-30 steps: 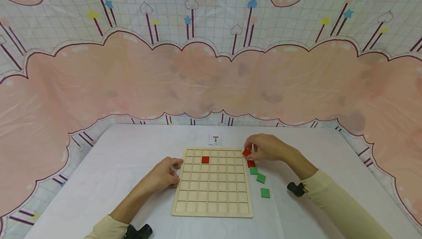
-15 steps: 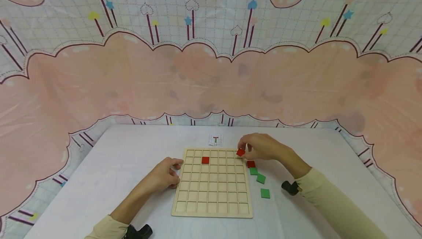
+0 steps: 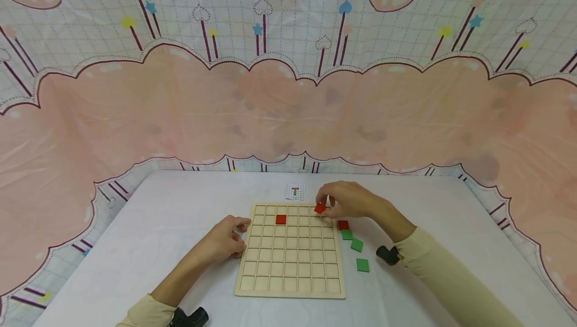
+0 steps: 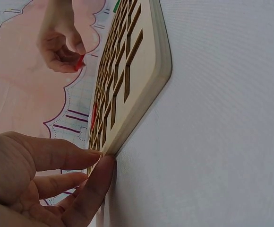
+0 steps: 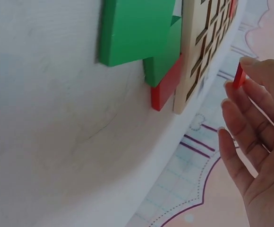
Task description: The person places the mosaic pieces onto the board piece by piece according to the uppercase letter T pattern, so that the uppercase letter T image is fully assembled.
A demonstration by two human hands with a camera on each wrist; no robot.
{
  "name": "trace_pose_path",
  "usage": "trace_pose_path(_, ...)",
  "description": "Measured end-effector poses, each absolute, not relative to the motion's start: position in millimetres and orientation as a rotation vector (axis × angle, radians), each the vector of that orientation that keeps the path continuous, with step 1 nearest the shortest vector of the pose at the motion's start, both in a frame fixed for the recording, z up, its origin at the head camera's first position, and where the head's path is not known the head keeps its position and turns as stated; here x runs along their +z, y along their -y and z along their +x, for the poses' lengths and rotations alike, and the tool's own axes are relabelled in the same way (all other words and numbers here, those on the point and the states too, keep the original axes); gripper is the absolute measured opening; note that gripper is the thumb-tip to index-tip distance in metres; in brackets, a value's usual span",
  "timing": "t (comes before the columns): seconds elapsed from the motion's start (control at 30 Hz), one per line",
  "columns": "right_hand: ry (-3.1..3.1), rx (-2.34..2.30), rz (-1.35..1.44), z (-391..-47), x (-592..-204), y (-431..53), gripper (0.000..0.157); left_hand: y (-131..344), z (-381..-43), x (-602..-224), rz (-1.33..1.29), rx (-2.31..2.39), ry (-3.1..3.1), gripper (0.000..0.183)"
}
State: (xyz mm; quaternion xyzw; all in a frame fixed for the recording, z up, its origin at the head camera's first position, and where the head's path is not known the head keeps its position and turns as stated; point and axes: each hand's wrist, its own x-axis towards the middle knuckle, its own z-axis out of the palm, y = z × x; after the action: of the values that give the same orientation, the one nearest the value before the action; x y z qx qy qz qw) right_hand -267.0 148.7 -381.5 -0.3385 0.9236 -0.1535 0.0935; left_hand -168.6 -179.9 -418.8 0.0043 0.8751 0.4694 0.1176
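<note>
My right hand (image 3: 347, 200) pinches a red square tile (image 3: 320, 208) between thumb and fingers, above the far right corner of a pale wooden grid board (image 3: 288, 296). In the right wrist view the held tile (image 5: 239, 75) stands edge-on. My left hand (image 3: 223, 237) has thumb and fingertips at the board's left edge; in the left wrist view, thumb and index (image 4: 101, 184) meet at that edge and hold it. Another red tile (image 3: 281, 219) lies in a cell of the second row from the far side.
Right of the board lie one more red tile (image 3: 343, 225) and three green tiles, the nearest a green tile (image 3: 362, 265). A small printed pattern card (image 3: 295, 192) sits behind the board on the white table (image 3: 180, 187). A cartoon-patterned cloth (image 3: 270, 106) hangs behind.
My right hand has moved left with the red tile, from beside the board's right edge to over its far right cells. The left hand stays at the left edge.
</note>
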Motion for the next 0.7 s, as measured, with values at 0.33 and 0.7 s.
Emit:
trace_pose_path(0.33, -2.721, -0.454, -1.069, -271.0, -382.6, -140.1, 0.023, 180.9, -169.4, -419.5, 0.006, 1.407, -2.539, 0.065)
trace_pose_path(0.7, -2.699, -0.461, -1.102, -271.4, -383.6, -132.0, 0.024, 179.9, -168.5, -420.0, 0.005, 1.409, -2.535, 0.065)
